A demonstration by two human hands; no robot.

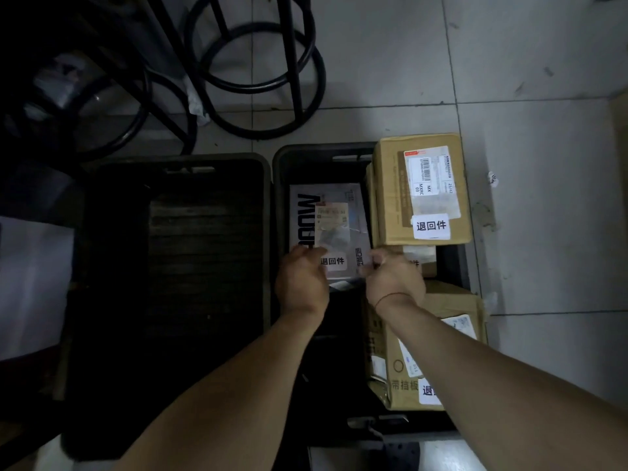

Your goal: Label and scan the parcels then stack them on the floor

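Left hand [300, 280]: fingers curled round the near left corner of the flat parcel [334, 226], knuckles up.
Right hand [394, 277]: fingertips pinch the parcel's near right edge; a thin band circles the wrist.
Flat parcel: grey-white, held between both hands over the right crate [323, 151], stretching away from the fingers toward the crate's far wall; a white sticker [333, 261] sits between the two sets of fingers.
Edge to the left: the crate's left wall runs just beside the left fingers, with the left crate [170, 159] beyond it, its dark ribbed bottom showing.
Edge to the right: the upper cardboard box [421, 188] stands just past the right fingers, its near face close to the parcel's long right side.
Under the right wrist: the lower cardboard box [445, 321], tilted, its flap edge close to the forearm.
Between the boxes: a smaller carton [419, 258], touching or nearly touching the right knuckles; cannot tell which.
Open room: dark crate bottom shows near the wrists; tiled floor [543, 164] lies well right of the boxes.
Beyond the fingers: black stool frames [255, 79] on the floor.
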